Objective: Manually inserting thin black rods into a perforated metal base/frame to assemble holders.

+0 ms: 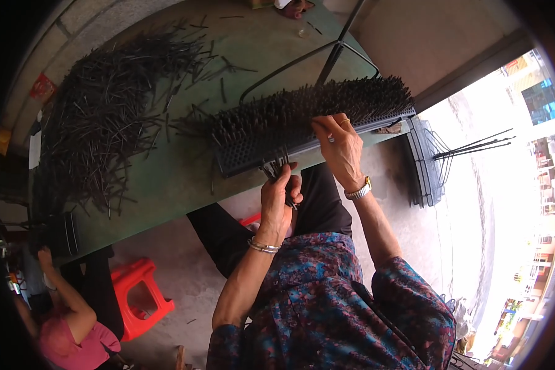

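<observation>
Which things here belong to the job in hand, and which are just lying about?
In use:
black sticks in the left hand
perforated black block at the right hand
black stick pile

Apparently aside:
red stool
dark frames at right, role unclear

Loose strips [111,111]: matt, plastic-lookg, rough in bulk. Perforated board [246,153] — smooth hard plastic, slight sheen. Tabletop [145,213]: matt green surf., scuffed. Person's watch band [359,190] & bracelet [264,247]: shiny metal. Shirt [314,308]: soft printed cloth; trousers [328,194]: plain dk. matt cloth. Stool [123,302]: glossy moulded plastic — smooth. Floor [176,324]: matt, concrete-like.
</observation>
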Demonstrator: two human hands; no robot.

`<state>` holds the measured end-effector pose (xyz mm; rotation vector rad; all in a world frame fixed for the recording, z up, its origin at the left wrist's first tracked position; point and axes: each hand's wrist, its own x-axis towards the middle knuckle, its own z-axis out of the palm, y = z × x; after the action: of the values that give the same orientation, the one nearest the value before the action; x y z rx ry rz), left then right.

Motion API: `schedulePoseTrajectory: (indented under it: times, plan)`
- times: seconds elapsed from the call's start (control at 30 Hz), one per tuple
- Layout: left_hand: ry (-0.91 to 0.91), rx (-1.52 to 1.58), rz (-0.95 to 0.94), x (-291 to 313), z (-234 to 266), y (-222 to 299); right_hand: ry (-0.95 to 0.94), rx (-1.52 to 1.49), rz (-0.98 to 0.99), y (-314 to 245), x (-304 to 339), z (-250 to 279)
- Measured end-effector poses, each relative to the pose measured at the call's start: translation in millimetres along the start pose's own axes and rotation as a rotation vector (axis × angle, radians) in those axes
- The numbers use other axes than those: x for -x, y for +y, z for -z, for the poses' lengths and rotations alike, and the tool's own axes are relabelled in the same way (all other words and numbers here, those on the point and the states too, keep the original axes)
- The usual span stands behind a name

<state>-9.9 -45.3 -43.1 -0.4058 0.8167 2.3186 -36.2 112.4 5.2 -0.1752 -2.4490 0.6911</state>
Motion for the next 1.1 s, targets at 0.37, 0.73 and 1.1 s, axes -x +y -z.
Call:
schedulePoseTrajectory:
  times: [0.37,0.73,1.1]
  plan:
    - [-0.002,-0.031,-0.005,3,-5,-1,0.032,0.175,0.075,7,2,-3]
    - [0.006,-0.089,-0.018,14,-10,4,-0.116,-0.081,-0.075,-9,9,8]
    - [-0.044,-0.247,0.026,12,-2,7,-0.792,-0.720,-0.373,-6,0,21]
